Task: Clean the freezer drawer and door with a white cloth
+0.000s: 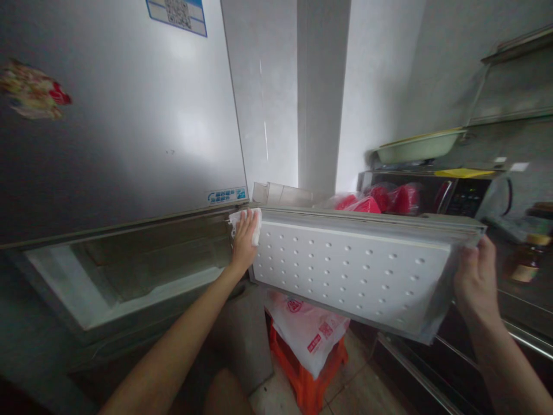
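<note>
A refrigerator's lower compartment door (328,271) stands swung open, its white dimpled inner face toward me. My left hand (245,239) presses a folded white cloth (256,222) against the door's top corner on the hinge side. It may be a cloth or a paper towel; the weave is too blurred to tell. At the far end, my right hand (477,282) grips the door's outer edge, its fingers curled over the rim and partly hidden. The open compartment (155,265) lies left of my left forearm, under the shut silver upper door (129,132).
Below the open door, an orange stool (309,392) carries a white plastic bag (302,334) with red print. Behind the door are red items in clear plastic (380,199) and a microwave (464,193) with a pale green basin (419,147) on top. A brown bottle (527,259) stands at right.
</note>
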### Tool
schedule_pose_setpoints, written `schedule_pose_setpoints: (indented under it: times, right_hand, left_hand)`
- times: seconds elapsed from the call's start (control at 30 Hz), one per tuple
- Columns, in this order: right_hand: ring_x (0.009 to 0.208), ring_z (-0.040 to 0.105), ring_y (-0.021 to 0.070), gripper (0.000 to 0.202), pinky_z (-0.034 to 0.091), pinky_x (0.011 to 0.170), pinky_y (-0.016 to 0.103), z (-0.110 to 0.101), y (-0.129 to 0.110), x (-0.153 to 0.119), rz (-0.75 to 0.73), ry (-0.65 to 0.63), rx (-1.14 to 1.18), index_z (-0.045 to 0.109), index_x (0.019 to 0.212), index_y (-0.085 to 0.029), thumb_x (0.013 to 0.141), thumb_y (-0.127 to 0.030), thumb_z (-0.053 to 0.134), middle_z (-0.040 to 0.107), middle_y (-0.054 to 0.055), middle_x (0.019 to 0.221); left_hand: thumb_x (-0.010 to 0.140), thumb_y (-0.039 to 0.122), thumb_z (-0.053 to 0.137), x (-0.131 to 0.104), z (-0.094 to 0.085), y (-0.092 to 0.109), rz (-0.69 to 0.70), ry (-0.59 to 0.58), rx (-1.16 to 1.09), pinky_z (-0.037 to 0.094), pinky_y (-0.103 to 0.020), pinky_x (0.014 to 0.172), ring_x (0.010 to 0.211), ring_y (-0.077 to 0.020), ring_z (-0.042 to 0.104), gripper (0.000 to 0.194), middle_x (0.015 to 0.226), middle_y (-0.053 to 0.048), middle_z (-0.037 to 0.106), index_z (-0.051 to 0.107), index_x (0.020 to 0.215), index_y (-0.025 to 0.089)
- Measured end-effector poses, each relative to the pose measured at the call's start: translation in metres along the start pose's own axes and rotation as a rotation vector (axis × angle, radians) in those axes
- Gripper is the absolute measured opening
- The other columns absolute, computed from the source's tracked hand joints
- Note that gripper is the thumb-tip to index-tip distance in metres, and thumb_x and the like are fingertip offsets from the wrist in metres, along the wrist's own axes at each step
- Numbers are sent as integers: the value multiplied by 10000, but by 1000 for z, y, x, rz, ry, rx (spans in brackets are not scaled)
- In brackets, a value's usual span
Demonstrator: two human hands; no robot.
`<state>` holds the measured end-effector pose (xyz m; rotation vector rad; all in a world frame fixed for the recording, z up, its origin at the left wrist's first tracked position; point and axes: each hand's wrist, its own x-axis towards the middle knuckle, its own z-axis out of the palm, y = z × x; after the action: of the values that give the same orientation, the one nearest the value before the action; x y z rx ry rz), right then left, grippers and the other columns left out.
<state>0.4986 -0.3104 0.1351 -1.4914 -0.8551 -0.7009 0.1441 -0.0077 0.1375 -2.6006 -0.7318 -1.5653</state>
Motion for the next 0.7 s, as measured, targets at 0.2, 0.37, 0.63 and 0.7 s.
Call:
schedule_pose_setpoints:
  times: [0.2,0.37,0.63,0.7]
  right_hand:
    - [1203,464,278,607,334,1014,425,-5,-10,-9,-49,32,40,417,1359,-107,934,-524,295,494,182,1270]
    - [1218,458,279,596,326,1027,424,-16,-35,-23,-33,52,43,424,1358,-110,939,-515,297,494,179,1289]
    - [1260,418,279,561,290,1065,455,-38,-86,-50,13,49,33,438,1350,-133,943,-496,308,484,147,1311]
    - [1258,418,289,578,291,1062,487,-42,-95,-57,36,64,11,412,1373,-136,940,-506,310,477,149,1324]
  left_hand:
    - [699,10,400,-3,-2,37,78,-153,67,81,-473,1169,1445,-223,74,812,1556,-41,192,229,1464,222]
    - [725,15,385,-9,6,87,152,-179,46,67,-459,1174,1445,-215,85,769,1550,-44,220,252,1458,205]
    - [837,123,409,-18,10,189,429,-234,-21,75,-505,1166,1443,-235,103,641,1539,-73,254,254,1453,205]
    - [880,151,364,-22,9,223,529,-242,-44,91,-478,1172,1444,-220,99,579,1537,-78,261,266,1449,195]
